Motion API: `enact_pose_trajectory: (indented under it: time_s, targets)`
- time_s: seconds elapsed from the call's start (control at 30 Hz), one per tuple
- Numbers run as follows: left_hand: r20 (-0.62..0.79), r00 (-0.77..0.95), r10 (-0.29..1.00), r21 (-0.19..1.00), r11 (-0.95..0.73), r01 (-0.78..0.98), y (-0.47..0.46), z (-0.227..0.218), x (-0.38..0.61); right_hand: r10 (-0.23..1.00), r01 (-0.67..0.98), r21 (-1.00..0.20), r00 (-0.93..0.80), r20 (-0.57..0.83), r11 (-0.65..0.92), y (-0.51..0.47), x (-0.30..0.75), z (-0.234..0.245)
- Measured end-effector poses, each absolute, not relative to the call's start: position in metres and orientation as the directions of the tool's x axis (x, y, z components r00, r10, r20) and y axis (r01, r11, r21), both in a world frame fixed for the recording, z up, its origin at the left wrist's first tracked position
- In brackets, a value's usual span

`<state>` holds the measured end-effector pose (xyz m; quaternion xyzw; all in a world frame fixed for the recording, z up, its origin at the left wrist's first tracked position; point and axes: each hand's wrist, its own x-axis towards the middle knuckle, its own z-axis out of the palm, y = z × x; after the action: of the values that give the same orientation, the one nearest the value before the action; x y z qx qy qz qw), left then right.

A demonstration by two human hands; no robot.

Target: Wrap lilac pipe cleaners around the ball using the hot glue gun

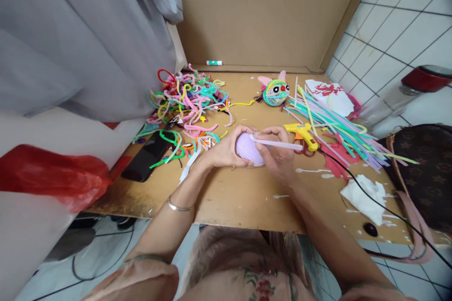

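A round ball wrapped in lilac pipe cleaner [248, 150] is held over the front half of the table. My left hand [231, 148] wraps around its left side, fingers closed on it. On the other side my right hand [280, 153] pinches a lilac pipe cleaner [282, 144], whose loose end sticks out to the right. Its other end meets the top of the ball. Just beyond my right hand lies a yellow glue gun [303, 134] with a black cord. Behind stands a finished-looking ball with pink ears and googly eyes [276, 91].
Tangled pipe cleaners [192, 96] heap at the back left, near a black phone [147, 156]. Straight pipe cleaners [339, 127] fan out at the right. A white tissue [365, 197], brown bag [420, 169] and glass bottle [383, 103] stand or lie rightward; a glue stick [214, 63] lies behind.
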<state>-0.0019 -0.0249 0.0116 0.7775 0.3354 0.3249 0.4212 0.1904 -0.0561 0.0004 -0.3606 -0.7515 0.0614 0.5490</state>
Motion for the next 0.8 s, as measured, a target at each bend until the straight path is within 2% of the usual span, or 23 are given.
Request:
enact_pose_trajectory:
  time_s: [0.47,0.8]
  targets:
    - [0.220,0.570,0.791,0.862,-0.431,0.267,-0.0299,0.0172,-0.0003,0.617,0.428,-0.516,-0.133,0.776,0.742,-0.0576,0.1880,-0.0001]
    - [0.245,0.587,0.772,0.839,-0.472,0.271,-0.0260,0.0153,-0.0032,0.677,0.490,-0.548,-0.125,0.725,0.678,-0.0576,0.1862,0.0000]
